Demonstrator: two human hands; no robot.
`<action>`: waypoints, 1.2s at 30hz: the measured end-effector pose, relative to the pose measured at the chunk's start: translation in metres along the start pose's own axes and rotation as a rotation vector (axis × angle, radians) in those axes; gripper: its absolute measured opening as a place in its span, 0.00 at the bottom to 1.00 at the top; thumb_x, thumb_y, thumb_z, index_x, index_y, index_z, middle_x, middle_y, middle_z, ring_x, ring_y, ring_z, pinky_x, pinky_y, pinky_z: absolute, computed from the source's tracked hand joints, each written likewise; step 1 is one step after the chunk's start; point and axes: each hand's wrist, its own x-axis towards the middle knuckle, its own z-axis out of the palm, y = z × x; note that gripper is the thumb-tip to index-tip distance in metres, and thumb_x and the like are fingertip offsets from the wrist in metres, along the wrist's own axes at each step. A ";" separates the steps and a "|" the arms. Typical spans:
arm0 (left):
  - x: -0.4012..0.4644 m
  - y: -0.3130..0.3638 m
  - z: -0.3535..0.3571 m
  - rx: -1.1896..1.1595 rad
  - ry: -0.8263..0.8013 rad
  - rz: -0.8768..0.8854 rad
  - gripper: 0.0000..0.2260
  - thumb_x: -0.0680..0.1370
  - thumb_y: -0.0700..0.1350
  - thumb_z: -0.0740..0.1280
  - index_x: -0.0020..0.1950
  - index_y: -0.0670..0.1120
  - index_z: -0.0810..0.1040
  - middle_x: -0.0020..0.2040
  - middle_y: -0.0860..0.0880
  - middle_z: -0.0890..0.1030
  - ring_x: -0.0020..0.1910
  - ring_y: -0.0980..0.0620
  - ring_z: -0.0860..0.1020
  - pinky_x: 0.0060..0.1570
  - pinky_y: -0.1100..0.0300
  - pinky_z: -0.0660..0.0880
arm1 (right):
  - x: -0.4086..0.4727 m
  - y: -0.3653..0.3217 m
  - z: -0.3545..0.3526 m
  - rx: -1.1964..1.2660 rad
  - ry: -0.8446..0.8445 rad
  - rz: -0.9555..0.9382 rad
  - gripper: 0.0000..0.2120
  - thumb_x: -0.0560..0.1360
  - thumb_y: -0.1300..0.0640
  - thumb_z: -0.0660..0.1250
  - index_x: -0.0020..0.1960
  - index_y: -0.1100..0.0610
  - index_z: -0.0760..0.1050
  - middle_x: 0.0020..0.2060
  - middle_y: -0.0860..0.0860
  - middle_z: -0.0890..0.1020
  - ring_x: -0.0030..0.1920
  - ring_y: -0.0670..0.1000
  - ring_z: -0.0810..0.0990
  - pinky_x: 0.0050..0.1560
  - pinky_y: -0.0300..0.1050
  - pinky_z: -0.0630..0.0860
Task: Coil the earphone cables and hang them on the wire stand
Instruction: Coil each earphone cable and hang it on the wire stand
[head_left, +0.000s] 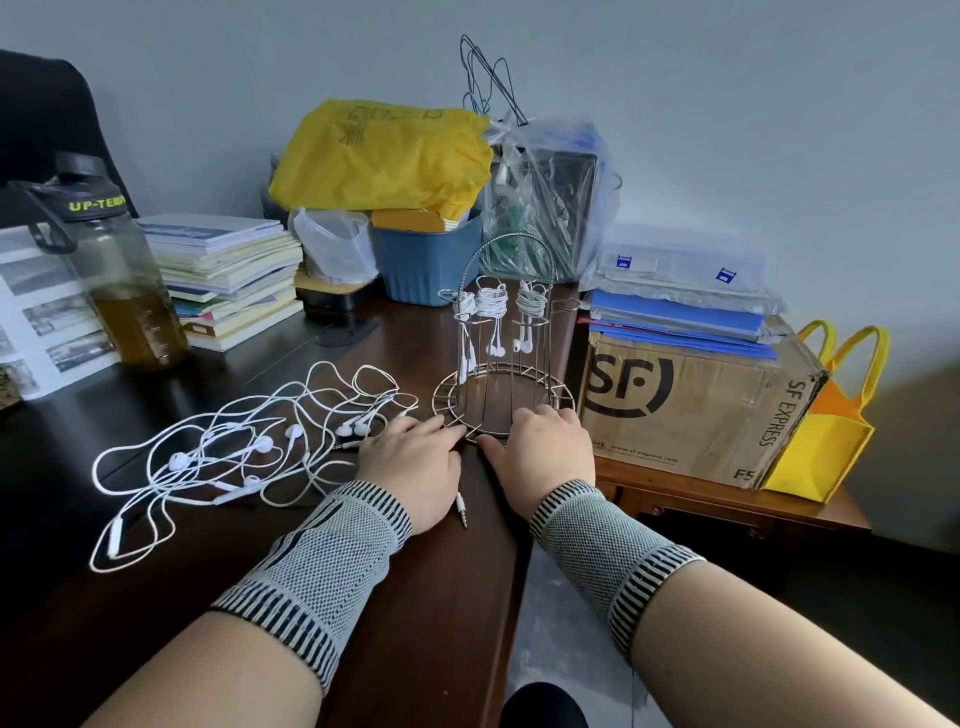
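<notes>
A metal wire stand (506, 332) with a round base ring and an arched handle stands near the dark table's right edge. Three coiled white earphone bundles (491, 301) hang on its upper hooks, earbuds dangling. My left hand (415, 465) and my right hand (543, 452) rest side by side at the near rim of the base, fingers curled on the ring. A tangle of several loose white earphone cables (234, 452) lies on the table left of my left hand. One jack plug (461, 510) lies between my wrists.
A large bottle (124, 291) and a stack of books (228, 275) stand at the left. A blue bin (426, 260) under a yellow bag (379, 156) sits behind the stand. To the right, a cardboard box (691, 410) and yellow tote (826, 441) rest on a lower table.
</notes>
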 end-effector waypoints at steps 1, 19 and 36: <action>0.000 -0.001 0.001 -0.004 0.001 -0.002 0.20 0.83 0.50 0.50 0.76 0.60 0.62 0.78 0.58 0.60 0.76 0.51 0.56 0.71 0.49 0.57 | 0.000 0.000 0.000 -0.001 0.006 0.008 0.25 0.77 0.37 0.57 0.58 0.56 0.74 0.58 0.52 0.77 0.63 0.57 0.70 0.62 0.52 0.69; -0.017 -0.079 -0.037 -0.254 0.339 -0.221 0.14 0.79 0.39 0.62 0.58 0.51 0.83 0.57 0.49 0.83 0.55 0.48 0.79 0.59 0.55 0.74 | -0.008 -0.052 0.005 0.491 0.003 -0.152 0.12 0.76 0.61 0.61 0.54 0.54 0.81 0.51 0.51 0.84 0.53 0.53 0.80 0.56 0.41 0.73; 0.033 -0.077 -0.020 -0.066 0.270 -0.320 0.09 0.75 0.55 0.70 0.47 0.52 0.84 0.48 0.50 0.84 0.50 0.45 0.80 0.48 0.57 0.75 | 0.004 -0.056 0.020 0.410 0.034 -0.270 0.09 0.74 0.60 0.62 0.49 0.55 0.80 0.47 0.53 0.84 0.50 0.56 0.80 0.53 0.46 0.75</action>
